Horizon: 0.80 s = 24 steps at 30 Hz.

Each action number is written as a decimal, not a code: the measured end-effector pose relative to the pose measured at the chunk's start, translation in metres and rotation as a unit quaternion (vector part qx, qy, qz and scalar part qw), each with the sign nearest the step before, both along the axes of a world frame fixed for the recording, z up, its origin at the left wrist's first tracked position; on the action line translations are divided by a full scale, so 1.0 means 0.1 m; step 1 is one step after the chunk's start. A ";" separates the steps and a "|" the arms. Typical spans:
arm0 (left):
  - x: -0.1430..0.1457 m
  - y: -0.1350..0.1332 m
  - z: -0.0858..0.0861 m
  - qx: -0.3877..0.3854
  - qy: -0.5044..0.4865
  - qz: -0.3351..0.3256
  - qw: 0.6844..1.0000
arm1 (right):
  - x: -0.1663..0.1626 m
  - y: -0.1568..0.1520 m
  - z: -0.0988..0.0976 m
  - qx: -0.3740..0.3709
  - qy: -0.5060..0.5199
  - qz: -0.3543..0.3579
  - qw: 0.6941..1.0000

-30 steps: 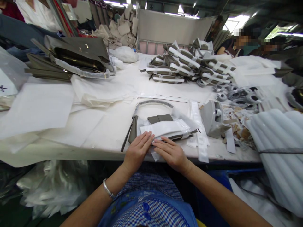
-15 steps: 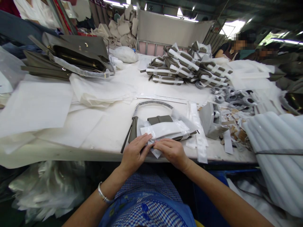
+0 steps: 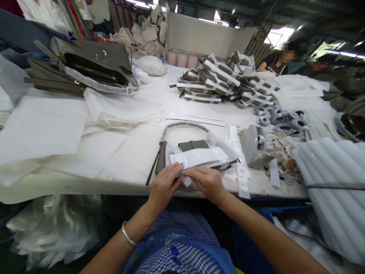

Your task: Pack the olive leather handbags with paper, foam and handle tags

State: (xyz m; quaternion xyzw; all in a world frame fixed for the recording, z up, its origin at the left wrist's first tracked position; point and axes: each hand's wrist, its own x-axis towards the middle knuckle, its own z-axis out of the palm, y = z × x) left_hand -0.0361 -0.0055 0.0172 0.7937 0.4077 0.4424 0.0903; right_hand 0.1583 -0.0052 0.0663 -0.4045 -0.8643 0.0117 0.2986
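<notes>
A small olive-grey handbag (image 3: 193,144) lies at the table's front edge, its wrapped strap looping away behind it. White foam sheet (image 3: 199,156) covers much of its near side, held with clear tape. My left hand (image 3: 165,182) presses its fingers on the foam sheet's left end. Beside it, my right hand (image 3: 207,182) has its fingertips pinched at the sheet's lower edge, close to the left fingertips. Both hands' fingers are closed on the wrapping; the exact bit between the right fingertips is hidden.
White strips (image 3: 240,163) and a grey tape dispenser (image 3: 253,146) stand right of the handbag. Tape rolls (image 3: 281,116), paper scraps and a foam bundle (image 3: 333,182) lie farther right. Wrapped bags (image 3: 211,82) are piled behind; larger bags (image 3: 91,62) and white sheets (image 3: 42,125) are left.
My left hand has shifted slightly, its thumb drawing in beneath the fingers. My right hand stays at nearly the same spot. The handbag has hardly moved.
</notes>
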 end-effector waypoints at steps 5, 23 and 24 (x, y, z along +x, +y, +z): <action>0.00 0.00 -0.02 -0.004 0.006 0.004 1.000 | -0.05 0.04 0.03 0.000 -0.046 -0.025 0.999; 0.00 -0.01 -0.02 -0.031 -0.015 0.015 0.999 | -0.13 0.23 0.28 -0.144 -0.161 -0.080 0.973; 0.00 -0.01 -0.02 -0.036 -0.015 0.017 0.999 | -0.14 0.25 0.31 -0.156 -0.165 -0.088 0.970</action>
